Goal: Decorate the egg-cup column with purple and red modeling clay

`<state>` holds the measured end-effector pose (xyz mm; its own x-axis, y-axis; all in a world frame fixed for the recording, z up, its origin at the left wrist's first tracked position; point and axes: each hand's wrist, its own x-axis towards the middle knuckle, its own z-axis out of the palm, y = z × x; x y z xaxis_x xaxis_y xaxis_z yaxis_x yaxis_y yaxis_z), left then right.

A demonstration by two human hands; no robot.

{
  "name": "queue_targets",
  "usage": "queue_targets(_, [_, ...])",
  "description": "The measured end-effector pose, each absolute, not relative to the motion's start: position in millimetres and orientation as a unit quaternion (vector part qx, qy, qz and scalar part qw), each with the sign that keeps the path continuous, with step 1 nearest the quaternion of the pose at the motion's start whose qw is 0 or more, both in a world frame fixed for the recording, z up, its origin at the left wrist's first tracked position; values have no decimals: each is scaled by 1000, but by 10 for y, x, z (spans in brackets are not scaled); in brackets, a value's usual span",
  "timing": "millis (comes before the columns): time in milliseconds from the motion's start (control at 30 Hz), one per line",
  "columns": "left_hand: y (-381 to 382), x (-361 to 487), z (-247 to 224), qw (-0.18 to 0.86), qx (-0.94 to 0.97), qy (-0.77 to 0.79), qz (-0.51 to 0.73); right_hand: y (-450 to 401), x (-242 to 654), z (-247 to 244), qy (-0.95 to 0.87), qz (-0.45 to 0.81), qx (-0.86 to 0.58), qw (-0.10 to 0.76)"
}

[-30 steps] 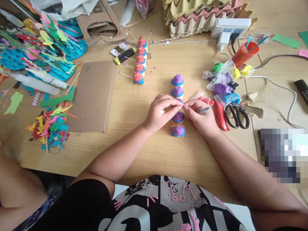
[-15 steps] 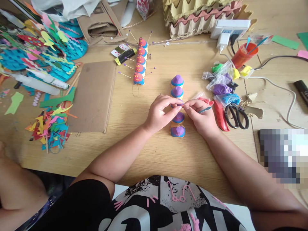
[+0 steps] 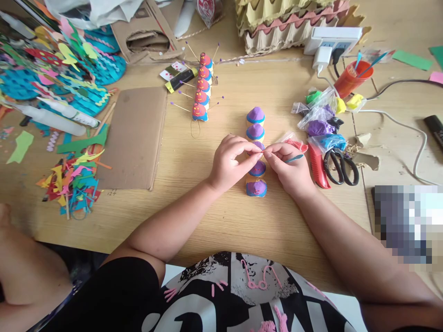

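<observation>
Above a row of egg-carton cups [image 3: 255,131] topped with purple clay and banded in blue, my left hand [image 3: 232,162] and my right hand [image 3: 289,168] meet fingertip to fingertip. Both pinch a tiny red bit of clay [image 3: 262,151], mostly hidden by the fingers. A slim blue modelling tool [image 3: 294,158] also sticks out from my right hand. Small red marks show on the two nearest cups. The middle cup is partly covered by my fingers. Just right of my right hand lies red clay [image 3: 298,145] in a clear bag.
A similar row with red tops and stick feelers [image 3: 201,90] stands farther back. Scissors [image 3: 341,167], bagged clay [image 3: 320,127] and an orange cup [image 3: 353,79] are to the right. Cardboard [image 3: 133,138] and paper scraps [image 3: 78,180] lie left. Egg trays [image 3: 290,27] and a power strip [image 3: 332,40] sit behind.
Almost nothing differs. My fingertips stay together over the row, with only a slight shift of the left hand to the right.
</observation>
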<state>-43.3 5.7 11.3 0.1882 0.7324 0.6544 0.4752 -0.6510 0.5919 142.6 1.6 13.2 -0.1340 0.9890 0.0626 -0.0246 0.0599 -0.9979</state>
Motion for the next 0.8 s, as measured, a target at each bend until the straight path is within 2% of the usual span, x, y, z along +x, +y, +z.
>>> queue_targets(800, [68, -453, 86, 120, 768, 407, 480, 14, 1429, 96, -541, 539, -432, 481])
